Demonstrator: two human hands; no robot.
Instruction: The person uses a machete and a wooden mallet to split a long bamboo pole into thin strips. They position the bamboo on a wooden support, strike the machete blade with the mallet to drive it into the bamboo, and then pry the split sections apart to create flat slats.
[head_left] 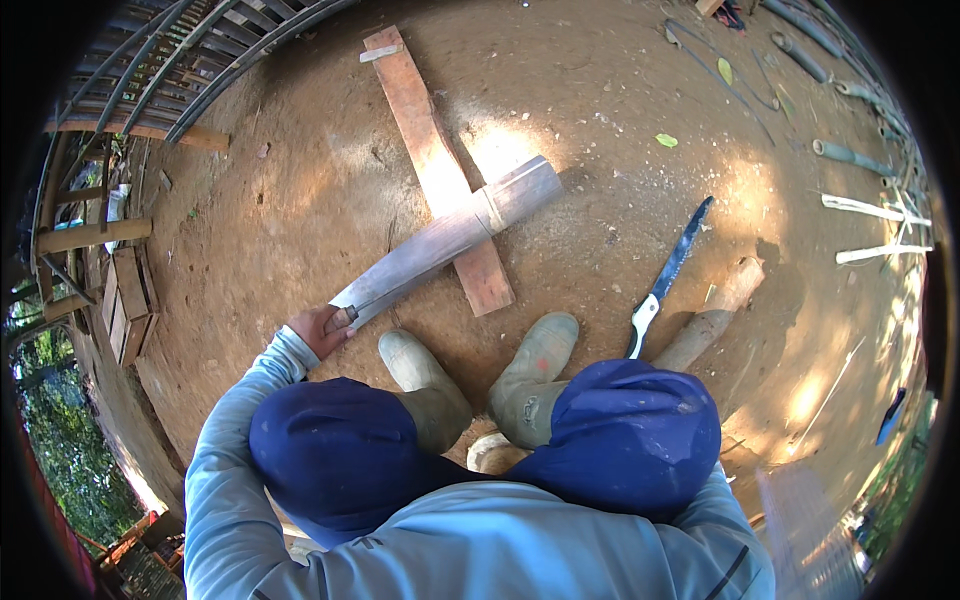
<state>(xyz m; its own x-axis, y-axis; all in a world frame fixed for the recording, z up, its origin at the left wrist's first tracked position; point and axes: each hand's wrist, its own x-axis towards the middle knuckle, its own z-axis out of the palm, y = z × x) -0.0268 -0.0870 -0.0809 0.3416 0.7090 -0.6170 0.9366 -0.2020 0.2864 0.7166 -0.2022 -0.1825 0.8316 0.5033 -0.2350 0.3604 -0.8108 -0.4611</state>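
L hand [318,332] fingers gripping handle [342,317] nr bamboo [455,230] end; R hand fingers: can't tell.

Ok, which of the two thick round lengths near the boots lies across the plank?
The grey bamboo length by the left hand; the brown length lies off the plank, right of the saw.

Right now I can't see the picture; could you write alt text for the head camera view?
A person's left hand is closed around a short handle at the lower-left end of a thick grey pole lying across a wooden plank on bare earth. A saw and a log lie right of the boots; the right hand is out of view.
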